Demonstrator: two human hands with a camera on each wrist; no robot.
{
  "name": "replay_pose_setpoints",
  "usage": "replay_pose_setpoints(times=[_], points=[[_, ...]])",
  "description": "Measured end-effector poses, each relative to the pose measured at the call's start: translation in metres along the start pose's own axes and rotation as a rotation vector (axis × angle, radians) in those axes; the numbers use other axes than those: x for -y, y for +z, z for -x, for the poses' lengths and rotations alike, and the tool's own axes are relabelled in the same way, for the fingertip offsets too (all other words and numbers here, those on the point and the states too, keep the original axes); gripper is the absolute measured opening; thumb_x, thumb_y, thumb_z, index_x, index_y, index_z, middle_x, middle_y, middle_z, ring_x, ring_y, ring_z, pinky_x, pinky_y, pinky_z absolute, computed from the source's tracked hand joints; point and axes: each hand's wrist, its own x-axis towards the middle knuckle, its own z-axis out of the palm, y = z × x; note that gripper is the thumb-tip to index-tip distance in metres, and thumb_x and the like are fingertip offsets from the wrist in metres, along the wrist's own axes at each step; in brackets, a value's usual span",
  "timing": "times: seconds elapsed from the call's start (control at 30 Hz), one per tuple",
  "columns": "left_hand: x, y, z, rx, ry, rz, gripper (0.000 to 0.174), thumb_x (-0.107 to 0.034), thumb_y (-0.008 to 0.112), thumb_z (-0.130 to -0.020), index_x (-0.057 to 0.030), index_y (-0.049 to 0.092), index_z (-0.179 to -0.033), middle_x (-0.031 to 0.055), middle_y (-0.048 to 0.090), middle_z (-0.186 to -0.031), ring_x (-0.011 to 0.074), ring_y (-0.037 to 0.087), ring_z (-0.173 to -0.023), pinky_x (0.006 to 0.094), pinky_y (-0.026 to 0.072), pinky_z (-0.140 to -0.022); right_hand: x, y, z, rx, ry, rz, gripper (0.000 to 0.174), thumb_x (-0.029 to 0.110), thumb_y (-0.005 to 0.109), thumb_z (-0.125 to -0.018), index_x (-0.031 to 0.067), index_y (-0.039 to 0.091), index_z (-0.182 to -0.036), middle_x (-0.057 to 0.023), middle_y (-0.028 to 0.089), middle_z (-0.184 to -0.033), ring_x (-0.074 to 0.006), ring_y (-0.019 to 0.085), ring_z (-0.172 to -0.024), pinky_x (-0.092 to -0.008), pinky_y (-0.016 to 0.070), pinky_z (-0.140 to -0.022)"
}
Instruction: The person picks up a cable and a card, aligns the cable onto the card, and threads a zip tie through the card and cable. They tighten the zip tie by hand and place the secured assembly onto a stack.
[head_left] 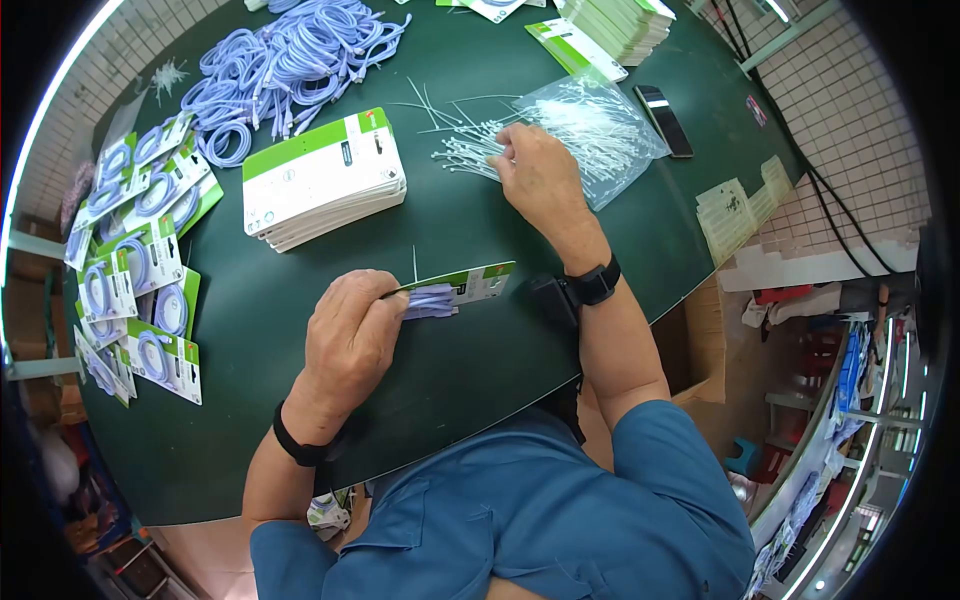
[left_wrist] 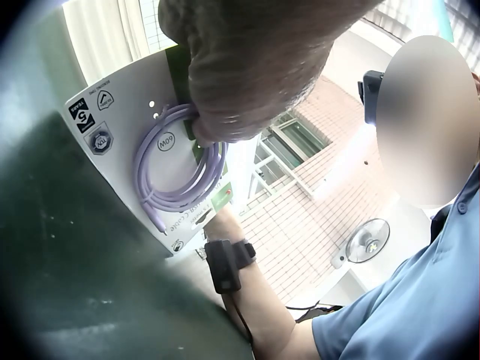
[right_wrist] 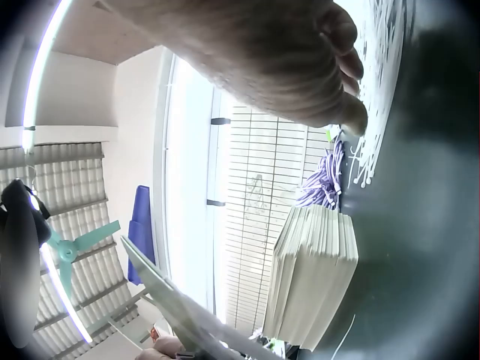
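Note:
My left hand [head_left: 352,335] pinches a green-and-white packaging card [head_left: 482,284] at its edge, together with a coiled lilac cable [head_left: 430,302]. In the left wrist view, the coil [left_wrist: 142,176] lies against the printed face of the card. A thin white cable tie [head_left: 415,262] sticks up from the card's top edge beside the left fingers. My right hand [head_left: 545,180] is over the near end of a loose pile of white cable ties [head_left: 465,150]. Its fingers are bent, with thumb and forefinger apart right at the ties.
A stack of cards [head_left: 325,180] stands ahead of the left hand. Behind it lies a heap of lilac cables [head_left: 280,65]; carded cables [head_left: 150,265] spread along the left. A clear bag of ties [head_left: 595,130], a phone [head_left: 664,120] and another card stack [head_left: 620,30] are at the right.

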Motion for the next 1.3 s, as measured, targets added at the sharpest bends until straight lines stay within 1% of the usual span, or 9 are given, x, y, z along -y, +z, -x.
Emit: replay_pose_setpoints(times=[0.07,0.23,0.47,0.77,0.9,1.0,1.03,1.13,1.3], points=[[0.002,0.0,0.0,-0.005,-0.004,0.008,0.016,0.006,0.075,-0.079,0.002,0.063,-0.088,0.0132,0.065,-0.093,0.0301,0.068,-0.084,0.0405,0.0572,-0.075,0.003,-0.004,0.003,0.137,0.035,0.16,0.016,0.018,0.075,-0.089,0.0037,0.074,-0.098,-0.02,0.073,-0.096,-0.0382,0.072,-0.09,-0.0465,0.0555,-0.078],[0.005,0.0,0.002,-0.02,-0.008,0.013,0.016,0.005,0.076,-0.078,0.0023,0.064,-0.088,0.0135,0.065,-0.093,0.0302,0.068,-0.084,0.0402,0.0569,-0.074,-0.001,-0.003,-0.002,0.251,0.107,0.116,0.017,0.021,0.078,-0.086,0.005,0.075,-0.092,-0.0173,0.074,-0.095,-0.036,0.072,-0.087,-0.0454,0.0553,-0.077],[0.005,0.0,0.003,-0.018,-0.004,0.014,0.016,0.005,0.076,-0.078,0.0024,0.064,-0.088,0.0136,0.065,-0.094,0.0302,0.067,-0.084,0.0404,0.0565,-0.074,-0.005,-0.002,0.0,0.111,0.034,0.132,0.011,0.017,0.078,-0.085,0.0067,0.075,-0.088,-0.0159,0.073,-0.086,-0.0342,0.071,-0.083,-0.0463,0.0548,-0.075],[0.002,0.0,0.002,0.005,0.003,0.015,0.015,0.005,0.075,-0.078,0.002,0.064,-0.087,0.0131,0.066,-0.094,0.0296,0.068,-0.085,0.0401,0.0571,-0.075,-0.004,-0.004,-0.001,-0.037,0.008,0.022,0.01,0.011,0.076,-0.088,0.0018,0.072,-0.086,-0.0164,0.073,-0.088,-0.0362,0.069,-0.077,-0.0434,0.0541,-0.07],[-0.001,-0.003,0.001,0.017,0.014,0.025,0.015,0.005,0.075,-0.079,0.002,0.064,-0.088,0.0132,0.065,-0.094,0.0298,0.068,-0.085,0.04,0.0575,-0.077,0.0,-0.007,-0.001,-0.128,-0.045,-0.084,0.01,0.009,0.075,-0.09,-0.0003,0.073,-0.087,-0.0133,0.072,-0.084,-0.0296,0.069,-0.072,-0.0373,0.053,-0.066],[0.0,-0.001,0.0,0.018,0.032,0.025,0.014,0.005,0.074,-0.079,0.0021,0.064,-0.089,0.0134,0.065,-0.094,0.03,0.068,-0.086,0.0402,0.0577,-0.077,0.02,-0.021,0.001,-0.189,-0.043,-0.342,0.01,0.009,0.076,-0.09,-0.0006,0.075,-0.094,-0.0103,0.072,-0.079,-0.0209,0.067,-0.069,-0.0313,0.0513,-0.064],[0.0,-0.001,0.0,0.02,0.042,0.024,0.015,0.004,0.074,-0.079,0.0022,0.064,-0.089,0.0135,0.065,-0.095,0.0301,0.068,-0.086,0.0404,0.0578,-0.077,0.024,-0.024,0.001,-0.187,-0.042,-0.344,0.01,0.009,0.076,-0.09,-0.0006,0.075,-0.094,-0.0103,0.072,-0.079,-0.0209,0.067,-0.069,-0.0313,0.0513,-0.064],[-0.002,0.0,0.003,0.035,0.049,0.029,0.015,0.004,0.074,-0.079,0.0023,0.064,-0.09,0.0137,0.065,-0.095,0.0304,0.068,-0.086,0.0407,0.0579,-0.078,0.032,-0.027,0.006,-0.023,0.114,-0.692,0.014,0.01,0.08,-0.088,0.0013,0.079,-0.1,-0.0082,0.073,-0.078,-0.0154,0.066,-0.067,-0.0271,0.0498,-0.063],[0.0,0.0,0.003,0.037,0.059,0.037,0.015,0.003,0.074,-0.079,0.0025,0.064,-0.09,0.0138,0.065,-0.095,0.0305,0.068,-0.086,0.0408,0.058,-0.078,0.017,-0.02,0.0,-0.002,0.172,-0.543,0.015,0.011,0.078,-0.088,0.0021,0.08,-0.1,-0.0114,0.074,-0.077,-0.0176,0.066,-0.065,-0.0286,0.051,-0.063]])
